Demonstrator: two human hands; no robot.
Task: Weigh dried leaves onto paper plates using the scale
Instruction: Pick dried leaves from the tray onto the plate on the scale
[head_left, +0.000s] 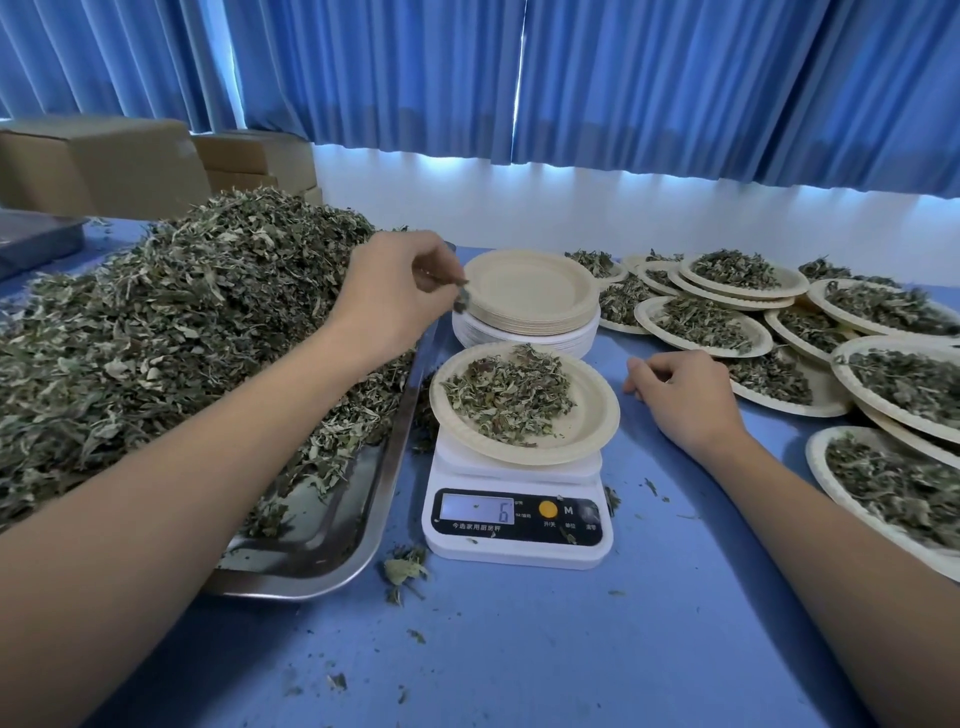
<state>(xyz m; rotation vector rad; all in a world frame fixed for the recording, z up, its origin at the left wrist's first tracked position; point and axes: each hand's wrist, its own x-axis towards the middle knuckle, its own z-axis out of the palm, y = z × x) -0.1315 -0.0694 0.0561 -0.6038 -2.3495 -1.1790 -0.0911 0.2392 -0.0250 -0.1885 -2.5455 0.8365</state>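
- Sitting on the white scale (517, 512) is a paper plate (592, 415) with a loose heap of dried leaves (509, 395) spread over its left and middle part; the plate overhangs the weighing platform on both sides.
- The scale's display (475, 509) shows a 6, with an orange button (547, 509) to its right.
- The left hand (395, 296) hovers above and to the left of the plate, its grip pressed together in a pinch on a small bit of leaf (461, 296), fingertips pointing right.
- The right hand (680, 395) rests on the blue table (571, 649) just right of the plate, fingers curled loosely inward, gripping nothing.
- Just behind the scale stands a stack of empty plates (524, 301), tan ones on top of white ones.
- To the left, a metal tray (332, 540) carries a large pile of leaves (171, 322), which rises well above the tray's rim.
- To the right, many filled plates (727, 322) overlap one another along the table's edge.
- Stray leaf bits (405, 569) lie on the table near the tray's corner and in front of the scale.
- Cardboard boxes (104, 161) stand behind the pile, and blue curtains (623, 78) hang across the back.
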